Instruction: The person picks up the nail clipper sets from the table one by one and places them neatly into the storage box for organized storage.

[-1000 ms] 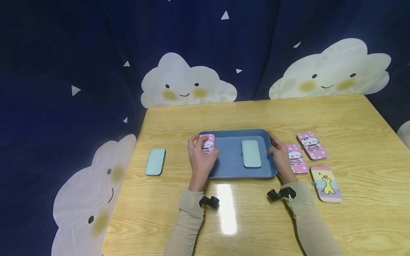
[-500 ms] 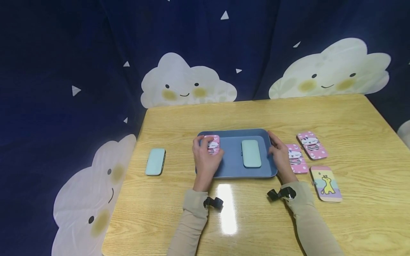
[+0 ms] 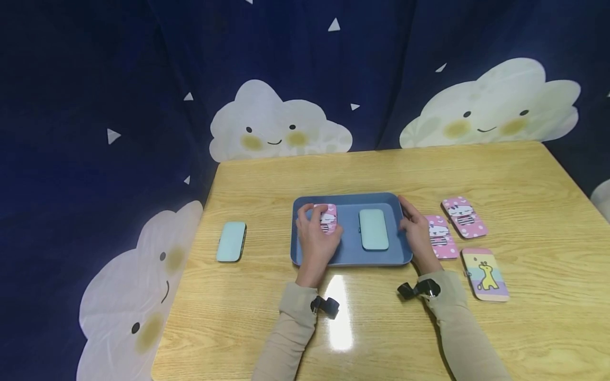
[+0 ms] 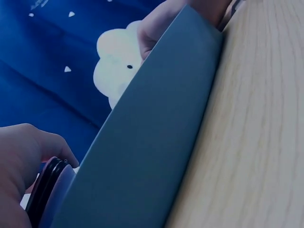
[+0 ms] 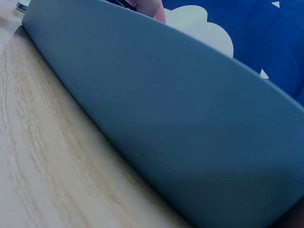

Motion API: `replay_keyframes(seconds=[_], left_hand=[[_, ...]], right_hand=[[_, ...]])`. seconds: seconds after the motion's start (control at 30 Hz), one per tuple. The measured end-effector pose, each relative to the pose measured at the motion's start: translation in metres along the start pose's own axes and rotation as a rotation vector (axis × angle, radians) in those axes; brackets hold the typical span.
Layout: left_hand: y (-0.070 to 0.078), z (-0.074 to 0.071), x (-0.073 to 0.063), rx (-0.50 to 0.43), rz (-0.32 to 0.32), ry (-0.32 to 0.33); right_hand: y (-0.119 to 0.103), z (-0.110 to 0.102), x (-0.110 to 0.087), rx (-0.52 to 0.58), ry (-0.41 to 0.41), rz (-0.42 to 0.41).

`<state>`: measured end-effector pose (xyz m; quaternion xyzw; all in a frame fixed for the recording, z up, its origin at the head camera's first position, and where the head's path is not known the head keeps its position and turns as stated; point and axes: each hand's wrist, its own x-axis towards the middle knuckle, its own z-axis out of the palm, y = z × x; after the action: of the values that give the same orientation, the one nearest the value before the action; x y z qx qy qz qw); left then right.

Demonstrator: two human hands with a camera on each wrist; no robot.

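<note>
My left hand (image 3: 316,241) grips a small pink case (image 3: 329,218) with a cat print, over the left half of a blue tray (image 3: 348,254). In the left wrist view the thumb and fingers hold the edges of the case (image 4: 53,187), which has a dark seam. My right hand (image 3: 417,235) holds the tray's right rim, with the thumb at the inner side; its other fingers are partly hidden behind the wall. A mint-green case (image 3: 374,229) lies flat inside the tray, right of the middle.
Left of the tray, another mint case (image 3: 231,241) lies on the wooden table (image 3: 229,317). To the right lie a pink cat case (image 3: 442,238) beside my right hand, a second pink one (image 3: 464,217) and a striped giraffe case (image 3: 485,274). A dark curtain (image 3: 371,63) hangs behind.
My left hand has moved right with the pink case, from the tray's left rim to further inside it. The right hand and the tray have stayed in place.
</note>
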<state>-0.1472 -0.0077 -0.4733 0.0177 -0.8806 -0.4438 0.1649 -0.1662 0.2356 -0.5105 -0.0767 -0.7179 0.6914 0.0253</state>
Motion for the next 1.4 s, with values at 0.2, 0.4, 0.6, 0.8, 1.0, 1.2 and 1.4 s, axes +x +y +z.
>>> replay_keyframes(seconds=[0.2, 0.4, 0.6, 0.8, 1.0, 1.2, 1.4], left_hand=[[0.003, 0.007, -0.001, -0.016, -0.006, -0.028], [0.006, 0.011, -0.003, -0.011, -0.03, -0.063], [0.009, 0.014, -0.005, 0.003, -0.03, -0.088], [0.012, 0.02, -0.005, 0.03, -0.012, -0.134], [0.016, 0.026, -0.004, 0.067, -0.009, -0.192], [0.017, 0.03, -0.004, 0.082, -0.025, -0.236], [0.018, 0.034, -0.003, 0.094, -0.047, -0.281]], right_hand=[[-0.002, 0.0, -0.002, -0.011, 0.002, -0.007], [-0.004, 0.002, -0.004, -0.008, 0.002, -0.018], [0.0, 0.002, -0.002, 0.007, -0.007, -0.007], [0.0, 0.0, -0.001, 0.008, -0.006, -0.001], [-0.001, 0.001, -0.001, 0.008, -0.005, -0.009], [-0.001, 0.002, -0.001, -0.009, 0.002, 0.001], [-0.001, 0.002, -0.001, -0.013, 0.004, -0.012]])
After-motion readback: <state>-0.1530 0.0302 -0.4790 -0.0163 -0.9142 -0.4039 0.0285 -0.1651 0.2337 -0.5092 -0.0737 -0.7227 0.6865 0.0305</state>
